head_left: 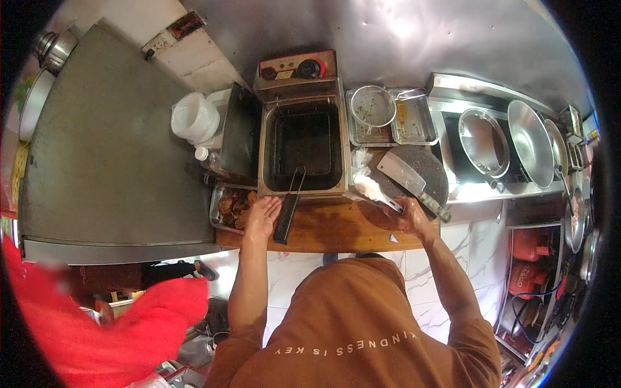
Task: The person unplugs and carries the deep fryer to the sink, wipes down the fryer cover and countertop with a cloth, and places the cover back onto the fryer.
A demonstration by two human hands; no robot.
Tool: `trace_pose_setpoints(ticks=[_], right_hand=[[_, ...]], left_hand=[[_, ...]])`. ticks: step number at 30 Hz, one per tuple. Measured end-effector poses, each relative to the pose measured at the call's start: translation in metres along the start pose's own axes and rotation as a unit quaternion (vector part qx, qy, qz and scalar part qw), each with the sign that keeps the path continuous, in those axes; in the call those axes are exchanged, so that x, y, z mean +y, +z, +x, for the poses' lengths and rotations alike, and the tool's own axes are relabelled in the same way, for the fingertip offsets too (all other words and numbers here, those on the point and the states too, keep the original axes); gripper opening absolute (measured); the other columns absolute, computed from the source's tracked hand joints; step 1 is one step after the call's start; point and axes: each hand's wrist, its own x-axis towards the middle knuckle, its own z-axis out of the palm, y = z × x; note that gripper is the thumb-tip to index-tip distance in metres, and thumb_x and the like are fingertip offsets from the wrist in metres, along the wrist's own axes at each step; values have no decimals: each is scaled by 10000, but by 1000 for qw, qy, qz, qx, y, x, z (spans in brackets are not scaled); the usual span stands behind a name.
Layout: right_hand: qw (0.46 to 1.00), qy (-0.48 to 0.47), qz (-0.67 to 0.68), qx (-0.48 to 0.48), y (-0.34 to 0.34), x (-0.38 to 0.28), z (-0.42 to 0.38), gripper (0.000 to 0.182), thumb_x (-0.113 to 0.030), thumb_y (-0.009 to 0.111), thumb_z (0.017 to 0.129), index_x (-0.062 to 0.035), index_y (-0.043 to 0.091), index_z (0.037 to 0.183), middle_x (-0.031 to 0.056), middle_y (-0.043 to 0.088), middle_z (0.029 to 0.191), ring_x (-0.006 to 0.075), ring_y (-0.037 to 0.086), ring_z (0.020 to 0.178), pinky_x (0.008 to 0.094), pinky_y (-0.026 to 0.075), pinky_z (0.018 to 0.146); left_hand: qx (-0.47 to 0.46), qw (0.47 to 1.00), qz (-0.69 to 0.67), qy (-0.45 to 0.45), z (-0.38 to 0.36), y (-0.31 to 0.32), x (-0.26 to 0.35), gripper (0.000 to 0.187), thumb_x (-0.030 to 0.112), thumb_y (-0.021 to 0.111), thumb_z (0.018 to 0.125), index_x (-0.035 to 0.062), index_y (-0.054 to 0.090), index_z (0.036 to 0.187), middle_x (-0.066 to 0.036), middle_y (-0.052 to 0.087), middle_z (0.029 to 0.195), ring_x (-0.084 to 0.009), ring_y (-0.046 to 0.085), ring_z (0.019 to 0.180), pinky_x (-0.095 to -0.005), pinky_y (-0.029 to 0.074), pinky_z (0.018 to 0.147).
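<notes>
My left hand (262, 218) is open, palm turned up and fingers extended. It lies between a metal tray of browned fried pieces (231, 205) and the black handle (285, 220) of a fryer basket. That basket sits inside the deep fryer (266, 129), whose well looks dark. My right hand (414, 218) is closed around the end of shiny metal tongs (388, 202), which point toward the fryer's right front corner. Crumpled clear plastic (360, 161) lies near their far end. Close to this hand, a cleaver (401, 172) rests on a round dark chopping board (435, 169).
Behind the board stand metal trays (414, 119) and a round strainer (373, 107). Pans (530, 142) sit on the stove at right. A white bucket (194, 116) and a capped bottle (206, 157) stand left of the fryer. A person in red (123, 330) is at lower left.
</notes>
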Motion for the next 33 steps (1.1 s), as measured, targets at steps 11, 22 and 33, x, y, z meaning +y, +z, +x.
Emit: trace_pose_setpoints(ticks=[11, 22, 33], right_hand=[[988, -90, 120, 24, 7, 18, 8, 236, -183, 710, 906, 40, 661, 967, 119, 554, 696, 162, 497, 612, 362, 423, 558], [998, -57, 5, 17, 5, 20, 10, 291, -252, 711, 904, 23, 687, 996, 203, 650, 814, 272, 572, 682, 402, 469, 659], [997, -20, -42, 68, 0, 5, -14, 293, -222, 741, 872, 20, 711, 1035, 229, 686, 909, 374, 680, 819, 421, 520, 735]], left_hand=[[1, 998, -30, -63, -11, 11, 15, 282, 110, 633, 898, -67, 582, 1112, -243, 636, 1252, -330, 610, 1212, -421, 455, 1115], [-16, 999, 7, -43, 10, 9, -2, 243, 164, 697, 921, -29, 614, 1043, -169, 663, 1098, -272, 632, 1096, -368, 517, 1016], [-22, 998, 52, -20, 12, 13, -8, 271, 249, 705, 940, 7, 612, 1015, -141, 661, 1043, -263, 631, 1017, -389, 529, 939]])
